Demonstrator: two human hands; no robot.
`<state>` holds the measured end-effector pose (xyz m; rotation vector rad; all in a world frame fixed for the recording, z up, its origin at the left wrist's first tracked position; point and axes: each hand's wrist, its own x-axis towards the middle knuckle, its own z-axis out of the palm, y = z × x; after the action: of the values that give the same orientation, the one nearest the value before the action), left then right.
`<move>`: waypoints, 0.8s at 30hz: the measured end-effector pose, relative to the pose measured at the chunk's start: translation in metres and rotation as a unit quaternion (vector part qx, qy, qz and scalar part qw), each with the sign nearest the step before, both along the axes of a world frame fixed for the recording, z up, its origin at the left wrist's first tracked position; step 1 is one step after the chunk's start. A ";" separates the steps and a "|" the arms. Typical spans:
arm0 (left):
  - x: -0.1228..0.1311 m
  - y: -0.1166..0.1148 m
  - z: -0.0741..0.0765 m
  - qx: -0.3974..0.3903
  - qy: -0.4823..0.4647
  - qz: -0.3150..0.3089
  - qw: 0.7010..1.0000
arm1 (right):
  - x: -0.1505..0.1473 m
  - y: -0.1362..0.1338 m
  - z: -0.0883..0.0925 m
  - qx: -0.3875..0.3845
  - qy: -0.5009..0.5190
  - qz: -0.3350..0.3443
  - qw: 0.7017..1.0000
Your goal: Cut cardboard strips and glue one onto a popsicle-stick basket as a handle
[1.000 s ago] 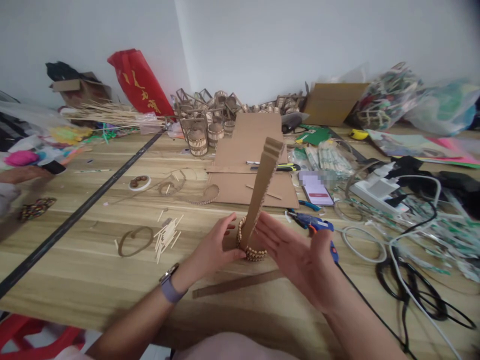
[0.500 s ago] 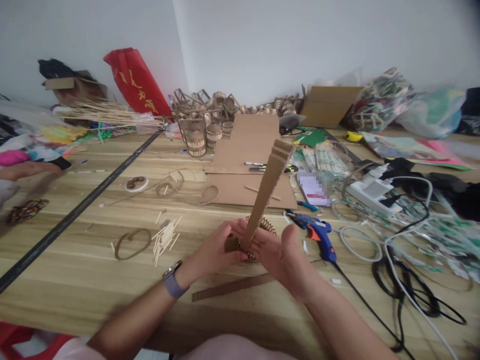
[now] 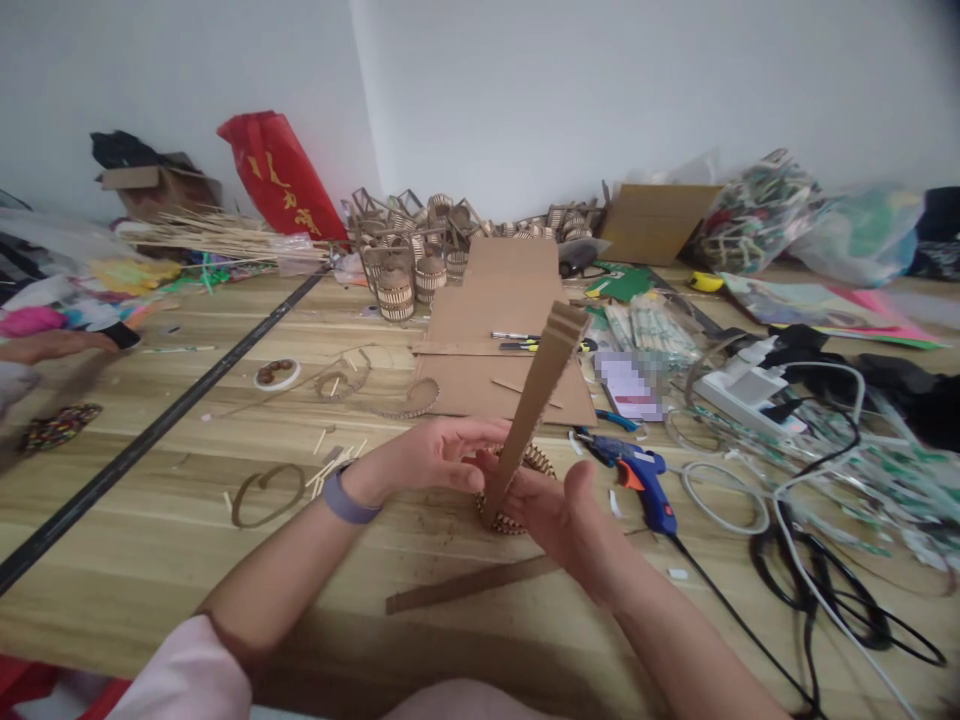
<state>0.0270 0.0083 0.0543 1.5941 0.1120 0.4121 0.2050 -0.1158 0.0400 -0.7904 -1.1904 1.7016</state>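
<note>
A cardboard strip (image 3: 538, 385) rises from a small round basket-like piece (image 3: 536, 462) with a light-and-dark slatted edge, leaning slightly right. My left hand (image 3: 439, 455) is beside it on the left, fingers stretched out toward the strip and thumb apart. On the right, my right hand (image 3: 566, 520) has its thumb raised and its fingers laid flat against the strip's lower end and the round piece. Part of the round piece is hidden by my hands and the strip. Another cardboard strip (image 3: 472, 582) lies on the table in front of them.
A blue glue gun (image 3: 645, 480) with a black cord lies right, near a power strip (image 3: 750, 390) and tangled cables. Cardboard sheets (image 3: 495, 385) with utility knives lie ahead. Small sticks (image 3: 322, 465) and a curled strip (image 3: 266, 495) are left. Small baskets (image 3: 395, 290) stand behind. Another person's hand (image 3: 64, 345) is far left.
My left hand has moved up and its fingers have reached further over, loosening from the lower end of the strip. My right hand and the upright strip stay nearly in place.
</note>
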 end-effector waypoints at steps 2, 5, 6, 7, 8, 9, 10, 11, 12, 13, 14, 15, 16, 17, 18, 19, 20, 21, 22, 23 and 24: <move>0.007 -0.002 0.005 0.006 0.010 -0.046 0.999 | -0.002 0.000 0.004 0.014 -0.007 0.005 1.000; 0.011 -0.002 0.006 0.028 0.002 -0.079 0.996 | -0.006 -0.002 0.008 0.034 -0.012 -0.008 0.999; 0.011 -0.002 0.006 0.036 -0.005 -0.083 0.996 | -0.007 -0.002 0.009 0.035 -0.015 -0.013 0.999; 0.011 -0.002 0.006 0.041 -0.009 -0.084 0.996 | -0.007 -0.003 0.009 0.033 -0.017 -0.021 0.999; 0.011 -0.003 0.006 0.044 -0.010 -0.085 0.995 | -0.008 -0.004 0.010 0.028 -0.018 -0.027 0.999; 0.011 -0.003 0.006 0.046 -0.008 -0.085 0.995 | -0.008 -0.004 0.011 0.024 -0.020 -0.031 0.999; 0.011 -0.004 0.007 0.051 -0.005 -0.084 0.995 | -0.007 -0.005 0.012 0.020 -0.023 -0.032 0.999; 0.012 -0.004 0.008 0.059 -0.001 -0.083 0.995 | -0.007 -0.005 0.013 0.021 -0.025 -0.033 0.999; 0.012 -0.005 0.009 0.070 0.002 -0.080 0.994 | -0.007 -0.005 0.014 0.024 -0.028 -0.031 0.999; 0.012 -0.005 0.010 0.081 0.002 -0.078 0.994 | -0.007 -0.005 0.015 0.031 -0.031 -0.026 0.999; 0.012 -0.006 0.011 0.091 -0.002 -0.077 0.993 | -0.007 -0.005 0.015 0.035 -0.035 -0.021 0.999; 0.013 -0.006 0.011 0.098 -0.007 -0.077 0.992 | -0.008 -0.005 0.015 0.038 -0.038 -0.021 0.998; 0.013 -0.007 0.011 0.101 -0.013 -0.077 0.992 | -0.008 -0.004 0.014 0.039 -0.041 -0.024 0.998; 0.013 -0.007 0.011 0.101 -0.018 -0.075 0.992 | -0.009 -0.004 0.012 0.041 -0.045 -0.029 0.998; 0.014 -0.008 0.010 0.099 -0.024 -0.072 0.992 | -0.009 -0.003 0.011 0.042 -0.049 -0.037 0.997; 0.014 -0.009 0.010 0.094 -0.029 -0.068 0.993 | -0.009 -0.003 0.009 0.043 -0.053 -0.047 0.997; 0.014 -0.010 0.009 0.087 -0.034 -0.065 0.994 | -0.009 -0.004 0.008 0.046 -0.060 -0.060 0.995; 0.014 -0.011 0.009 0.080 -0.039 -0.061 0.994 | -0.008 -0.005 0.008 0.054 -0.078 -0.078 0.992; 0.014 -0.013 0.008 0.075 -0.045 -0.055 0.995 | -0.007 -0.006 0.009 0.066 -0.109 -0.103 0.986; 0.015 -0.014 0.008 0.074 -0.051 -0.048 0.995 | -0.006 -0.007 0.012 0.082 -0.154 -0.132 0.976; 0.015 -0.015 0.007 0.077 -0.054 -0.040 0.995 | -0.005 -0.008 0.016 0.105 -0.211 -0.162 0.958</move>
<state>0.0421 -0.0068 0.0613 1.7173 -0.0673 0.4533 0.2003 -0.1237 0.0561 -1.1797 -1.4085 1.1472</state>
